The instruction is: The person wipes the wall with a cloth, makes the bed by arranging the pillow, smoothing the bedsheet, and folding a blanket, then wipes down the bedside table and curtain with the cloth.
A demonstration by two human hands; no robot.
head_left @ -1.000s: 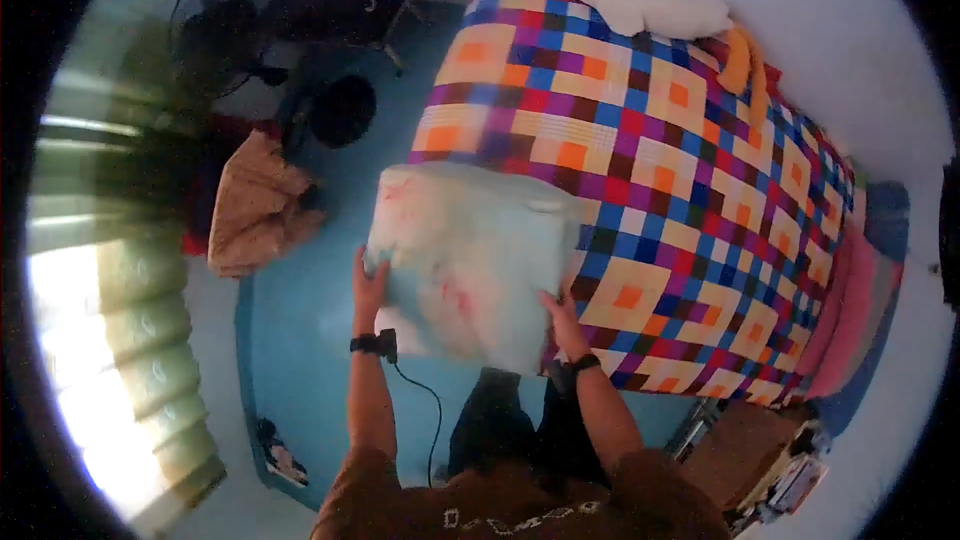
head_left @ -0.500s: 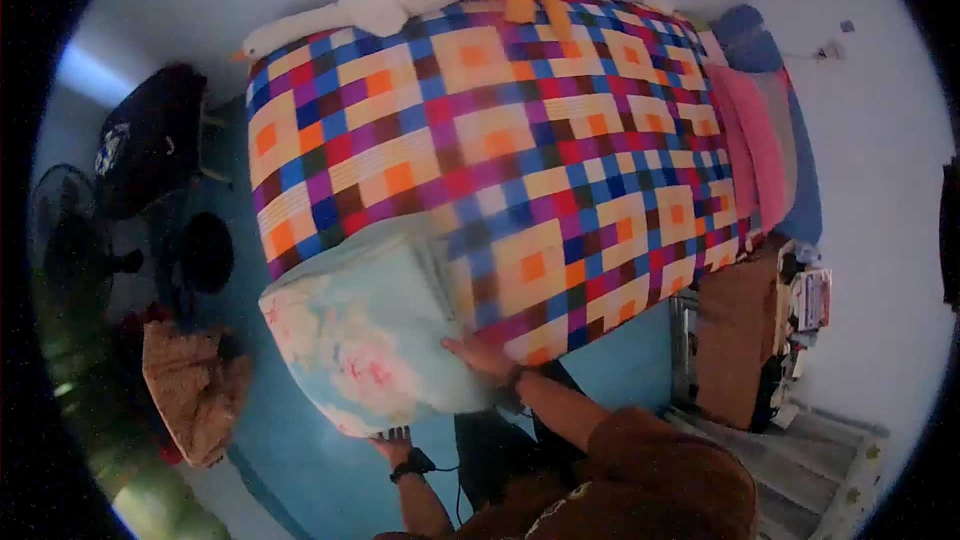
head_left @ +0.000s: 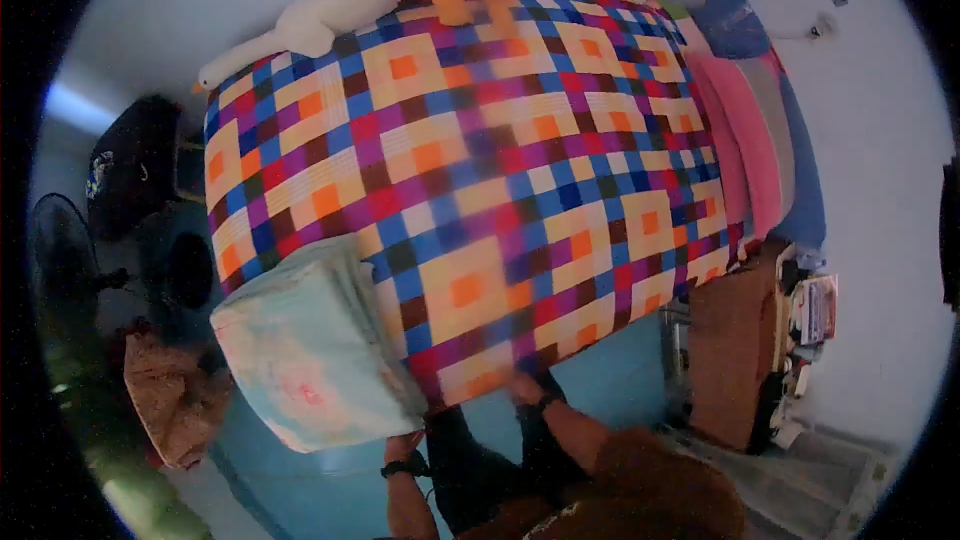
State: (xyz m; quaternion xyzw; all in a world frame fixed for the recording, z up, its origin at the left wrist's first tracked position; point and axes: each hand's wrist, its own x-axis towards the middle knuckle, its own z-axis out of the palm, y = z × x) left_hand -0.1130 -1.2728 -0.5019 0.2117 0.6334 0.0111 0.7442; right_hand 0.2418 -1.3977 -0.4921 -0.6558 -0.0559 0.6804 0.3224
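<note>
A folded pale blue-green blanket with a pink floral print lies at the near left corner of the bed, partly beyond the mattress edge. My left hand is at its lower right corner, with the fingers hidden beneath the fold, holding it from below. My right hand is apart from the blanket, close to the bed's near edge; its fingers are blurred. Under both hands spreads a bedsheet in multicoloured checks.
A long white plush goose lies along the far side of the bed. Pink pillows are at the right end. A brown cabinet stands at the near right. On the left are a dark fan and a brown cloth.
My right hand has come off the folded blanket and moved right toward the bed's edge. My left hand stays at the blanket's underside, its fingers now hidden. The view has shifted slightly.
</note>
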